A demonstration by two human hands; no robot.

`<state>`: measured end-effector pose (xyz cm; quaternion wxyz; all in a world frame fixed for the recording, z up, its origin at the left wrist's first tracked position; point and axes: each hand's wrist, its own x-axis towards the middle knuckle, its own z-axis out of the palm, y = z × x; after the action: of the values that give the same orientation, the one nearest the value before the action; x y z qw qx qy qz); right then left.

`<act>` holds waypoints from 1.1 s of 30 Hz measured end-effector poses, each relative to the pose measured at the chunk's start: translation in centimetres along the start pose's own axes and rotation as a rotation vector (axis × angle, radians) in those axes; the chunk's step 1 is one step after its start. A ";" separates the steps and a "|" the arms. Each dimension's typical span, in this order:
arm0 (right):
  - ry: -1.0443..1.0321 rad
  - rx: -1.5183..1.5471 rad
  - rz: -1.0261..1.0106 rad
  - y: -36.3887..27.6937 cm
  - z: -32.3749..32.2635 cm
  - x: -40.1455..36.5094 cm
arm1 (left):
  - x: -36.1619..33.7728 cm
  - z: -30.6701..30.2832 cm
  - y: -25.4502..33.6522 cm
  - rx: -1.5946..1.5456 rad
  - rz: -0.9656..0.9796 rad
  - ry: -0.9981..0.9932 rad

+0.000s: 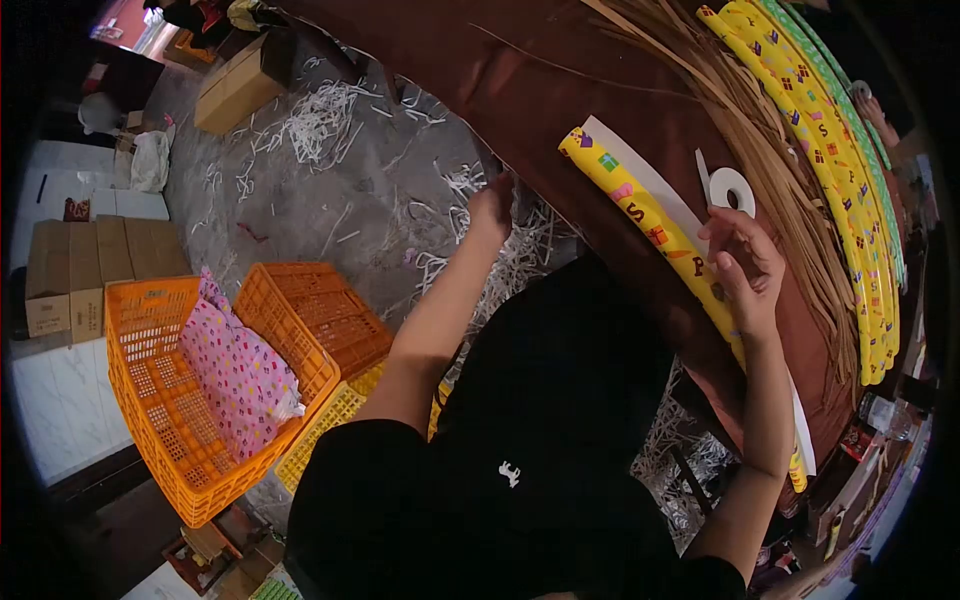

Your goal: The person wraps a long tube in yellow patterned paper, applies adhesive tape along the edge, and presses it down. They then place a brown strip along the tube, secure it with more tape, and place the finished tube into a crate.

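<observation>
A roll of yellow printed wrapping paper [640, 215] lies along the edge of the brown-covered table [560, 60], a strip of its white inner side showing. Over the roll is my right hand [748, 262], fingers loosely curved and apart from the thumb, with nothing seen between them. Just beyond its fingertips, a white tape roll [731, 188] rests on the table with a short loose end sticking up. My left hand [490, 208] is out past the table edge, above floor littered with white paper strips [525, 245]. Its fingers are dark and mostly hidden.
Long brown strips [770, 200] and more yellow rolls [840, 170] lie along the table's far side, beside green rolls [845, 95]. On the left stand orange crates [150, 400], one holding pink printed paper [235, 375]. Cardboard boxes [75, 270] stand behind them.
</observation>
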<state>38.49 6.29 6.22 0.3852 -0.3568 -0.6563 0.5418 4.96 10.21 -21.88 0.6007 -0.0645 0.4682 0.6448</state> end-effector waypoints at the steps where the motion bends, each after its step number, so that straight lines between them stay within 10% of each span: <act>1: 0.001 -0.001 -0.002 0.1 0.1 0.1 | 0.5 -0.5 0.1 -0.043 -0.060 -0.076; 10: 0.019 0.009 -0.041 0.1 0.4 0.1 | -3.3 2.7 1.8 0.309 0.200 0.018; 33: 0.030 -0.009 -0.050 -0.2 0.9 0.2 | -2.4 0.9 0.2 0.302 0.055 -0.110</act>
<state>37.62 6.04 6.38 0.4068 -0.3501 -0.6615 0.5238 5.88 9.17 -19.67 0.6102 0.0749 0.5281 0.5858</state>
